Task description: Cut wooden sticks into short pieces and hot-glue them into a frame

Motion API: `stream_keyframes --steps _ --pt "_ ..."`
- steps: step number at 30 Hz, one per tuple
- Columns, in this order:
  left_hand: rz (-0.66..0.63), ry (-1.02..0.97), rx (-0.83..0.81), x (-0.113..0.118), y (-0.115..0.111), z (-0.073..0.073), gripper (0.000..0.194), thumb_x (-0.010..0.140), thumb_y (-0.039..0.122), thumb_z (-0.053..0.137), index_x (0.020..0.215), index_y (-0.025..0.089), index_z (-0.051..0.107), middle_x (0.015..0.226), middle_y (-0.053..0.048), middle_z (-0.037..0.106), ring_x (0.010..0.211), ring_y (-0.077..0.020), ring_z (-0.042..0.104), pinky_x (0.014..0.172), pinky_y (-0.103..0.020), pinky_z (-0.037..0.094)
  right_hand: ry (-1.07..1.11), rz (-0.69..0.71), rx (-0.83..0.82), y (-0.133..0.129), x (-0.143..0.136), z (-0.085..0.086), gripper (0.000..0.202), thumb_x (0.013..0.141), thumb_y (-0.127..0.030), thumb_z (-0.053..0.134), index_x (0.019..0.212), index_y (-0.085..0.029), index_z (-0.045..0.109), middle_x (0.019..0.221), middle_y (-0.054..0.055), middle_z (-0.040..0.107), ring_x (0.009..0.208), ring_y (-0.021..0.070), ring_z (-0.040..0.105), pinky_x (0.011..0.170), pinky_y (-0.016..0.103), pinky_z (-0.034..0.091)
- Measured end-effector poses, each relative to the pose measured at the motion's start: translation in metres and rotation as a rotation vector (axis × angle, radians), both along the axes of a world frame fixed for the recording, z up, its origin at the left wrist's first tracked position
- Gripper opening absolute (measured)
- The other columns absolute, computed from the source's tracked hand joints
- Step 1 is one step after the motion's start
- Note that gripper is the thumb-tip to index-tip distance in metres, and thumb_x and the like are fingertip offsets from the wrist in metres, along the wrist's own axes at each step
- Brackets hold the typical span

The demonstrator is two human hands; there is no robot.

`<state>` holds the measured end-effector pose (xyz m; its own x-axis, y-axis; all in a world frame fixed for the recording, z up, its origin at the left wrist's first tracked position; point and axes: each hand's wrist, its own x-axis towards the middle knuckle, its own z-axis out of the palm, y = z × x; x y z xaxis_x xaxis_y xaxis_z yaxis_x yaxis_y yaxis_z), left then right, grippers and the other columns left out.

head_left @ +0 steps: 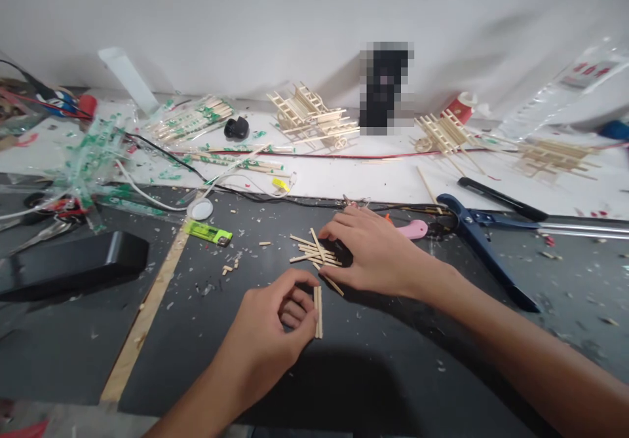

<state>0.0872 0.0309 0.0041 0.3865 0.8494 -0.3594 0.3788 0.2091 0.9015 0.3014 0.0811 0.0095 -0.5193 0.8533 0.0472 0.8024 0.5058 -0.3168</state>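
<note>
Between the thumb and fingers of my left hand (275, 320) are a couple of short wooden sticks (319, 312), held side by side just above the dark tabletop. My right hand (368, 251) reaches over a loose pile of similar stick pieces (314, 252). Its thumb and fingertips are curved around the pile's right side and touch the sticks there. I cannot tell whether a stick is pinched in it. The pieces in the pile lie crossed at several angles.
Blue-handled cutters (486, 248) and a pink handle (413, 230) lie to the right. A green lighter (209, 233) and a black case (73, 264) are at left. Small wooden carts (314, 114) stand on the white back strip, near wrapped chopsticks (196, 120) and cables.
</note>
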Motion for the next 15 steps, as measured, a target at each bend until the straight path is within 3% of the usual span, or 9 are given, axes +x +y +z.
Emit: stream_keyframes --steps 6,10,15 --pt "-0.090 0.181 0.134 0.003 0.000 -0.002 0.025 0.080 0.016 0.059 0.103 0.022 0.067 0.073 0.003 0.068 0.054 -0.0092 0.055 0.051 -0.019 0.042 -0.032 0.047 -0.024 0.009 0.006 0.004 0.065 0.081 -0.045 0.075 0.133 -0.010 0.060 0.120 0.014 0.066 0.113 0.0316 0.058 0.101 0.044 0.044" --pt "-0.126 0.272 0.363 0.002 -0.004 -0.011 0.026 0.080 0.015 0.058 0.103 0.021 0.069 0.078 0.002 0.066 0.048 -0.0078 0.051 0.050 -0.021 0.043 -0.102 0.110 -0.047 0.018 0.004 0.012 0.060 0.082 -0.046 0.072 0.131 -0.012 0.063 0.115 0.014 0.067 0.107 0.0312 0.058 0.095 0.043 0.044" --pt "-0.214 0.334 0.519 -0.006 -0.007 -0.014 0.033 0.090 0.020 0.054 0.122 0.022 0.062 0.092 -0.001 0.062 0.054 -0.0099 0.055 0.057 -0.026 0.048 -0.235 0.180 0.028 0.028 -0.003 0.020 0.044 0.082 -0.045 0.068 0.113 -0.013 0.070 0.097 0.011 0.067 0.096 0.0300 0.058 0.089 0.043 0.039"
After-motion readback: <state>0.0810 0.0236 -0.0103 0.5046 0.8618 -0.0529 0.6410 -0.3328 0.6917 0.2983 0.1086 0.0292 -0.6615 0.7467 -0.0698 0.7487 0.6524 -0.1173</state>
